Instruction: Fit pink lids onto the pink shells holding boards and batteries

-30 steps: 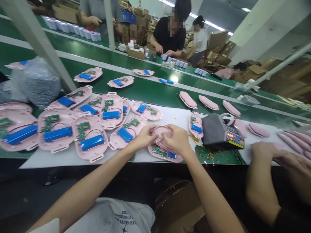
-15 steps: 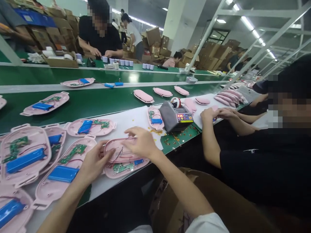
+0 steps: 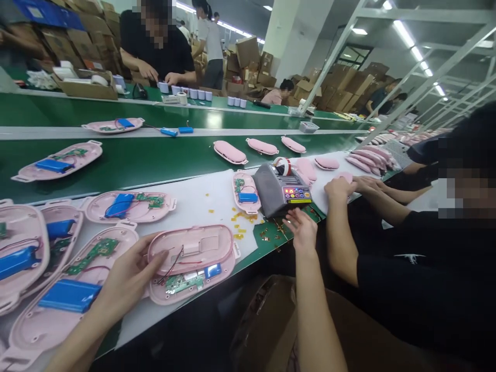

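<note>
The left hand (image 3: pixel 129 276) has its fingers on a pink lid (image 3: pixel 191 236), holding it over a pink case (image 3: pixel 228 264) by the surface (image 3: pixel 174 160)'s front edge. The right hand (image 3: pixel 303 230), fingers apart, is near a gray machine (image 3: pixel 272 194).

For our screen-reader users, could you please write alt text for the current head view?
The left hand holds a pink shell over a second shell containing a circuit board and blue battery. The right hand, open, is near a grey machine.
</note>
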`<action>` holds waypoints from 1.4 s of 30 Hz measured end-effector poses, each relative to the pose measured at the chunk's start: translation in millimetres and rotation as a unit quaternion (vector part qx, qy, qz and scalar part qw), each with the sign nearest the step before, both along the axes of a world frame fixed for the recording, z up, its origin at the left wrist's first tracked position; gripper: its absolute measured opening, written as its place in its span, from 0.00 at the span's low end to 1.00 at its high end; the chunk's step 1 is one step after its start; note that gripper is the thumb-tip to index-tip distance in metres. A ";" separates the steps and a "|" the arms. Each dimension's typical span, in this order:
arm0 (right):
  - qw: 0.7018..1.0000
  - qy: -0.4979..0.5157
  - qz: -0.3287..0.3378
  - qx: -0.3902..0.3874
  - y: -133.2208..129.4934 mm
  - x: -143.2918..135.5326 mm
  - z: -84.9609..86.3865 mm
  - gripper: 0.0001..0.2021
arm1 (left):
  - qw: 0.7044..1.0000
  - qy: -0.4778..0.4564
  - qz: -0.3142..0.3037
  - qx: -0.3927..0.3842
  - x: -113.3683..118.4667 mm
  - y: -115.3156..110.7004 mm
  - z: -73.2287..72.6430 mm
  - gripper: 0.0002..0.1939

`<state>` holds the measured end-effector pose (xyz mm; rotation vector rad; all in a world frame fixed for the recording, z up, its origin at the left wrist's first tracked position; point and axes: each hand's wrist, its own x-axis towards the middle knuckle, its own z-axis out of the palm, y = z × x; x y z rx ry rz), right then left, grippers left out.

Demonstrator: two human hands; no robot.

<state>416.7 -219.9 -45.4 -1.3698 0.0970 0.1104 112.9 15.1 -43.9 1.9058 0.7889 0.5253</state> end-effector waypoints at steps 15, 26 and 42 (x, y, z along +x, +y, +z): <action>0.590 -0.537 0.516 -0.313 139.6 -153.7 51.5 0.10 | 0.983 -0.153 -0.005 -0.097 -4.7 -15.3 -4.0 0.17; 0.591 -0.552 0.411 -0.422 154.4 -162.7 41.7 0.06 | 0.978 -0.171 0.027 -0.113 -4.3 -16.4 -18.6 0.17; 0.548 -0.590 0.480 -0.349 108.0 -152.3 50.5 0.14 | 0.976 -0.142 -0.158 0.055 -25.8 -17.4 -2.9 0.18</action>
